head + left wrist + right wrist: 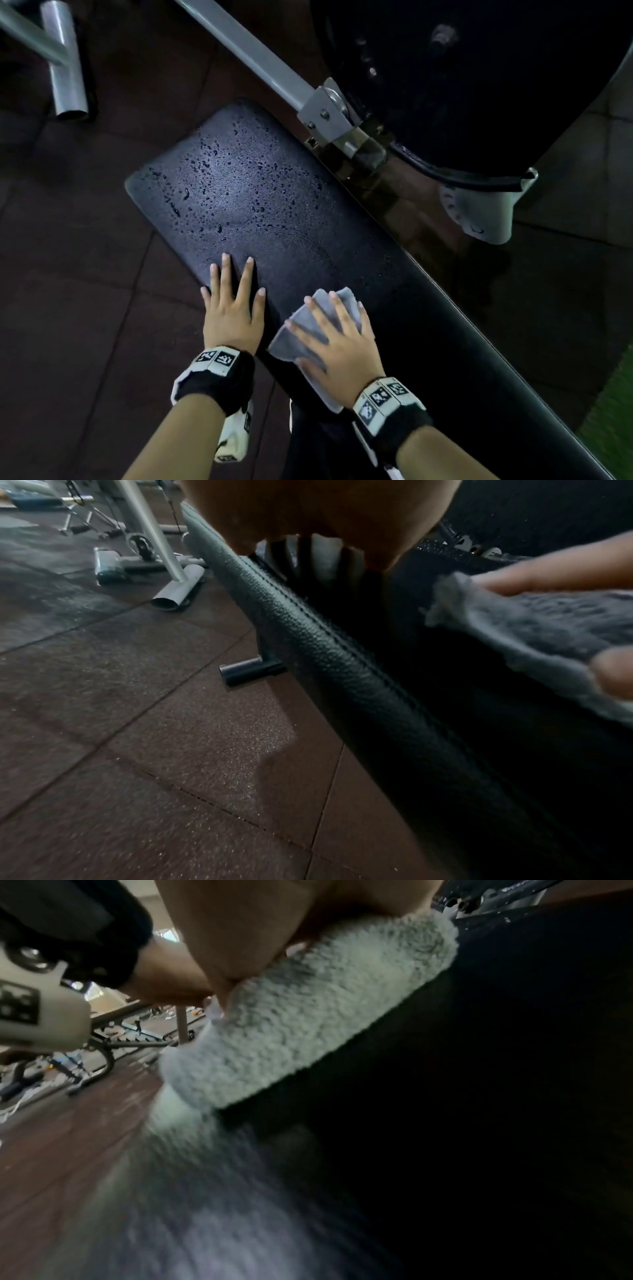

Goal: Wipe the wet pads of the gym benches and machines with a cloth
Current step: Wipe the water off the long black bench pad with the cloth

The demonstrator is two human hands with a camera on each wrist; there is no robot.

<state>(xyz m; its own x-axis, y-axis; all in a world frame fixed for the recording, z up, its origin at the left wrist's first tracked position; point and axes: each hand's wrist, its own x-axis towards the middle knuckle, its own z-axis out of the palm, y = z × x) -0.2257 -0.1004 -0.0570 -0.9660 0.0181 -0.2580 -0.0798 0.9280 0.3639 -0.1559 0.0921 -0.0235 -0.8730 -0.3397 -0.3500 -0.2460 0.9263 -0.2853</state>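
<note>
A long black bench pad (239, 192) runs diagonally through the head view, its far end beaded with water drops. My left hand (233, 301) lies flat on the pad's near left edge, fingers straight and spread. Beside it my right hand (337, 339) presses a folded grey cloth (310, 329) flat onto the pad with spread fingers. In the left wrist view the stitched pad edge (342, 664) runs across, with the cloth (534, 626) at the right. The right wrist view shows the fluffy cloth (308, 1015) under my palm on the dark pad (479, 1096).
A grey steel bar (253, 54) with a bracket crosses just beyond the pad, next to a large black rounded pad (479, 75). Grey tube legs (65, 68) stand at top left on dark rubber floor tiles (68, 274). Green turf (613, 425) shows at the right edge.
</note>
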